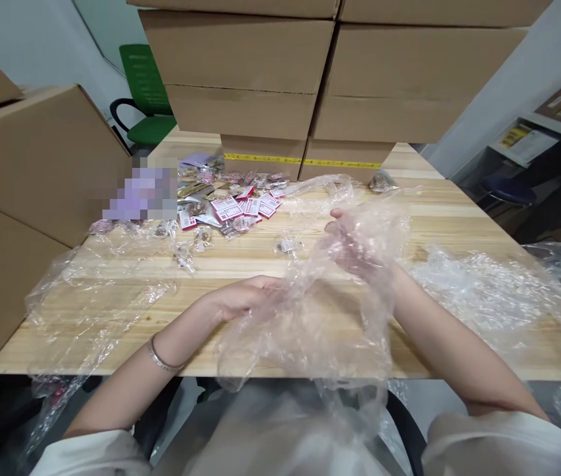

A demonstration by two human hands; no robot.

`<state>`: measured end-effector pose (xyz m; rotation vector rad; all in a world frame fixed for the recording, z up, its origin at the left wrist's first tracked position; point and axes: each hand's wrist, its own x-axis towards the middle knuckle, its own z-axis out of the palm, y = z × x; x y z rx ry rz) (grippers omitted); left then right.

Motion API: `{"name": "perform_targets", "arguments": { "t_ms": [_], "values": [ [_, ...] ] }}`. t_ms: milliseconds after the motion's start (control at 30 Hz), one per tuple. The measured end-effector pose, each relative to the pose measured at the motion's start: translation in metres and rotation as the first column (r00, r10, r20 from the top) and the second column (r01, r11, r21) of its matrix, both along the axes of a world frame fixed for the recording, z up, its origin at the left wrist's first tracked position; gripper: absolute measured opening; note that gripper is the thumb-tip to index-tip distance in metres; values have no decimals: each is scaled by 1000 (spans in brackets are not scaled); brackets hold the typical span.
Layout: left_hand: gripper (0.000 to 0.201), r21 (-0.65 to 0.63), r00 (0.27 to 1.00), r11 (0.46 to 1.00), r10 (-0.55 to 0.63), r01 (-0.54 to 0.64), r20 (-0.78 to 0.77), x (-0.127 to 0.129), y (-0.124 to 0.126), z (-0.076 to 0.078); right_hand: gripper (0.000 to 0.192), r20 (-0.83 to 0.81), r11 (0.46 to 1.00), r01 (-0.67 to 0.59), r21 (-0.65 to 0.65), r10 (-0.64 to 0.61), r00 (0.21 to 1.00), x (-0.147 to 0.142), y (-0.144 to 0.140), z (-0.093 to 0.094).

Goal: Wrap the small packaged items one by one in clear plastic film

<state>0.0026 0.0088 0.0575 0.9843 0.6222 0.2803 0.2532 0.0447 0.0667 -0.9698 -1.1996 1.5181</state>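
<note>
Two hands are busy with one clear plastic bag (310,311) at the near edge of the wooden table (449,211). The left hand (243,297) lies low, fingers curled around a gathered fold of the bag. The right hand (360,248) is raised a little beyond it, inside or behind the film — its fingers look half open, but how firmly it grips I cannot tell. The bag hangs between both hands and down over the table edge.

Beyond the left hand lies a pile of small packets (231,198), some with red and white labels — they seem already out. More loose plastic sheets (489,297) lie beside the right arm. Stacked cardboard boxes (310,79) stand behind everything.
</note>
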Motion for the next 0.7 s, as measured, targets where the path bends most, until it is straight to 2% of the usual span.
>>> {"name": "perform_targets", "arguments": {
  "t_ms": [67, 133, 200, 267, 333, 400, 467, 533, 600, 667, 700],
  "values": [
    [43, 113, 997, 991, -69, 65, 25, 3, -1, 4, 40, -31, 999, 33, -7, -33, 999, 0, -2, -4],
    [31, 179, 997, 983, -46, 33, 70, 8, -2, 4, 38, -40, 1000, -10, -16, 9, 999, -4, -4, -5],
    [31, 159, 989, 983, 68, -89, 133, 14, -3, 1, 39, -40, 995, -85, -54, 83, 996, -9, -3, -3],
    [33, 117, 960, 966, 206, -230, 191, 16, -1, 1, 43, -34, 977, -156, -147, 153, 988, -7, -2, -1],
    [33, 113, 921, 929, 324, -354, 216, 14, 2, 6, 58, -10, 934, -241, -265, 247, 969, 3, -2, 0],
    [32, 158, 862, 855, 459, -494, 214, 6, 7, 16, 79, 15, 903, -295, -311, 315, 949, 23, -7, -1],
    [31, 245, 788, 749, 581, -616, 205, -4, 12, 27, 98, 56, 926, -266, -267, 290, 955, 46, -17, -4],
    [29, 333, 721, 643, 652, -689, 233, -13, 17, 39, 111, 155, 962, -206, -181, 235, 959, 66, -31, -6],
    [28, 398, 667, 547, 688, -736, 287, -18, 20, 48, 107, 279, 978, -190, -86, 206, 938, 76, -43, -5],
    [28, 455, 630, 467, 704, -758, 327, -20, 22, 57, 87, 373, 982, -187, -11, 177, 911, 78, -51, 2],
    [27, 481, 620, 439, 712, -759, 329, -21, 22, 62, 83, 403, 986, -168, 21, 146, 904, 76, -53, 9]
  ]
}}
